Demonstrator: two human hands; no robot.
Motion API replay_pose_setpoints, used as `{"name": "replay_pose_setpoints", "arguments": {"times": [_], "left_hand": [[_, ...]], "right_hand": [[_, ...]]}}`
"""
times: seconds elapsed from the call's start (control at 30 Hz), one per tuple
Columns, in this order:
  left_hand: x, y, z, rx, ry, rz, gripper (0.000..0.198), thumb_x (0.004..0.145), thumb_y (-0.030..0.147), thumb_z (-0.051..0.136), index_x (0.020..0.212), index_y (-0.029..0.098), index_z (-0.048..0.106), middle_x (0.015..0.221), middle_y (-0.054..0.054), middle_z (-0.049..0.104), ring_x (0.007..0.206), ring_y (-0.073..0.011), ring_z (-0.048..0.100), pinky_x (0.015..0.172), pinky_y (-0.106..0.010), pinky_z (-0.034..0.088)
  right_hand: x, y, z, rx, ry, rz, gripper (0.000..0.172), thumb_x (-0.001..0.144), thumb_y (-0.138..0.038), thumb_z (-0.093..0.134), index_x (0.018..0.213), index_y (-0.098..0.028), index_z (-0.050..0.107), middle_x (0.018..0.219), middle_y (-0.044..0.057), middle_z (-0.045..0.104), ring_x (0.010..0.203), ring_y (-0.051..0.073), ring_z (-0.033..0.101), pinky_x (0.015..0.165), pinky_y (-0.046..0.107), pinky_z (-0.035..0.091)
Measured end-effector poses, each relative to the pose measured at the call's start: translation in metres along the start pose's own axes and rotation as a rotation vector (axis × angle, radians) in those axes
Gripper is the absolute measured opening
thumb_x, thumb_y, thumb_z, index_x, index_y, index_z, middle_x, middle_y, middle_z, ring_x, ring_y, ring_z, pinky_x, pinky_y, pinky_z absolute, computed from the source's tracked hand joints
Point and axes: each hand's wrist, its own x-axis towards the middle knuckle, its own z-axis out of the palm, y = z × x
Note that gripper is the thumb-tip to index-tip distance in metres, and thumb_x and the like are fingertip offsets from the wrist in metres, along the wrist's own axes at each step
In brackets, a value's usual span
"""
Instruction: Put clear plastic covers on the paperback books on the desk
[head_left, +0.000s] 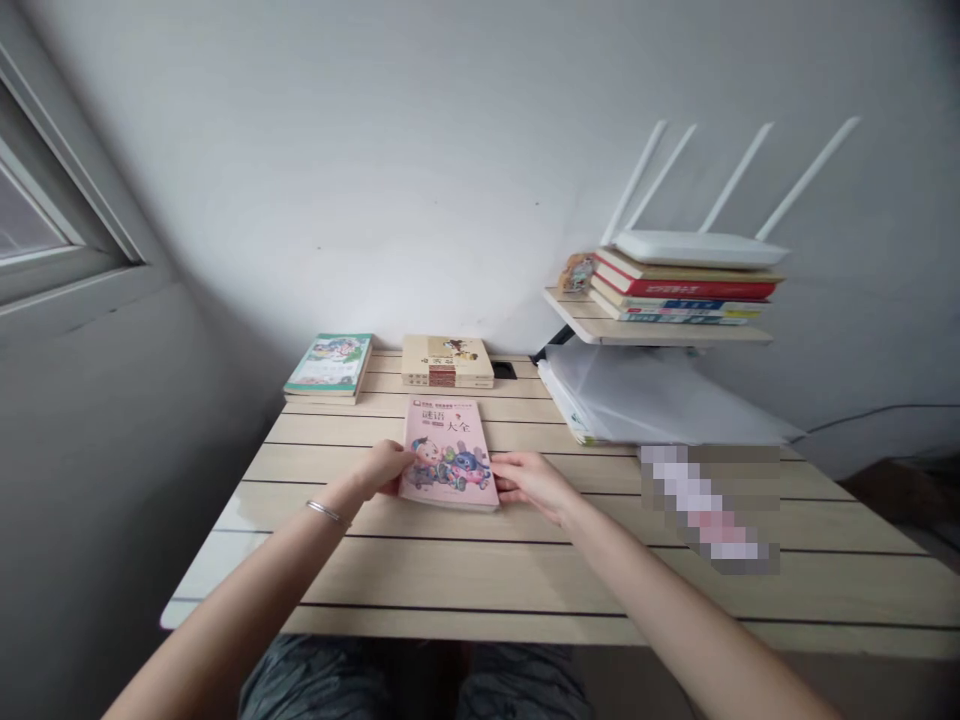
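Observation:
A pink book with cartoon figures on its cover lies face up near the middle of the desk. My left hand grips its left edge, the thumb on the cover and the other fingers mostly hidden. On the opposite side, my right hand holds the right edge with fingers bent against it. Just behind the pink book is a stack of cream books. Further left sits a green-edged book on top of another.
On the right, a raised shelf carries stacked books and a white router with upright antennas. Papers in clear sleeves lie below it. A blurred-out item rests on the slatted desk. A wall stands behind.

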Motion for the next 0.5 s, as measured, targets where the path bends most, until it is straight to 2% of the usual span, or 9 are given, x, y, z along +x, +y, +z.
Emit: {"name": "replay_pose_setpoints", "arguments": {"times": [0.17,0.27,0.37,0.5], "left_hand": [[-0.003,-0.021,0.018,-0.257,0.094,0.171,0.032,0.075,0.046,0.065,0.084,0.019,0.052,0.071,0.0,0.063,0.069,-0.017,0.065,0.058,-0.025,0.05],[-0.013,-0.028,0.02,-0.401,0.051,0.266,0.038,0.073,0.052,0.066,0.086,0.02,0.05,0.082,-0.002,0.065,0.08,-0.0164,0.065,0.064,-0.023,0.051],[-0.024,-0.027,0.017,-0.489,-0.027,0.264,0.041,0.072,0.054,0.065,0.091,0.02,0.05,0.087,-0.003,0.065,0.074,-0.0167,0.066,0.057,-0.025,0.053],[-0.031,-0.018,0.003,-0.515,-0.1,0.168,0.03,0.077,0.043,0.064,0.088,0.018,0.053,0.077,-0.003,0.064,0.062,-0.0157,0.063,0.048,-0.027,0.055]], "right_hand": [[0.008,0.007,0.006,-0.094,0.075,-0.087,0.013,0.079,-0.022,0.065,0.089,-0.014,0.066,0.08,0.006,0.073,0.063,0.015,0.066,0.045,0.02,0.049],[0.006,0.008,0.007,-0.141,0.109,-0.141,0.017,0.079,-0.032,0.064,0.084,-0.015,0.066,0.069,0.003,0.07,0.055,0.014,0.061,0.04,0.019,0.041],[0.0,0.007,0.007,-0.175,0.059,-0.194,0.033,0.079,-0.048,0.059,0.075,-0.016,0.065,0.057,0.0,0.062,0.049,0.011,0.052,0.04,0.019,0.033],[-0.003,-0.001,0.011,-0.218,0.059,-0.26,0.045,0.071,-0.061,0.059,0.06,-0.018,0.054,0.045,-0.005,0.047,0.042,0.008,0.039,0.04,0.021,0.024]]}}
